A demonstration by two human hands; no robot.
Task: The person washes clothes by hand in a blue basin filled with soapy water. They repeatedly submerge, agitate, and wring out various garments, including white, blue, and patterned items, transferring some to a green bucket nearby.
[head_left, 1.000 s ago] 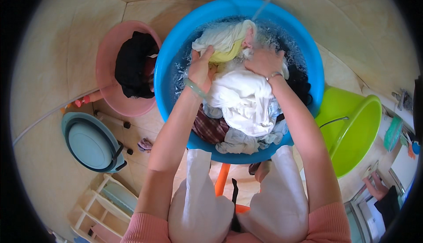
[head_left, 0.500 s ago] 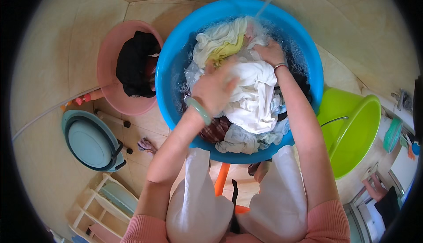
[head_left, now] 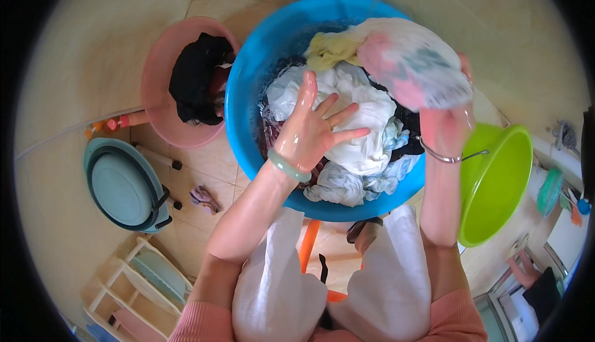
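Note:
My left hand (head_left: 308, 130) hovers over the wet laundry, open with wet fingers spread apart and a pale green bangle on its wrist. My right hand (head_left: 445, 128) grips a wet white shirt-like garment (head_left: 412, 63) with pink and dark patches, raised over the far right rim of a blue basin (head_left: 233, 109). Motion blurs the garment, and it hides part of that hand's fingers. A yellow-green cloth (head_left: 331, 50) hangs at its left end; whether the two are joined I cannot tell. White clothes (head_left: 365, 140) lie heaped in the basin's water, with dark pieces around them.
Left of the basin stands a pink tub (head_left: 158, 125) holding black clothing (head_left: 195, 78). Nearer are a folded grey-blue basin (head_left: 121, 190), a small crumpled cloth (head_left: 203, 199) and a cream rack (head_left: 133, 280). A lime-green tub (head_left: 499, 187) leans at the right.
My right hand has come up out of the basin and to the right, lifting the white printed garment. My left hand has risen off the laundry and spread its fingers.

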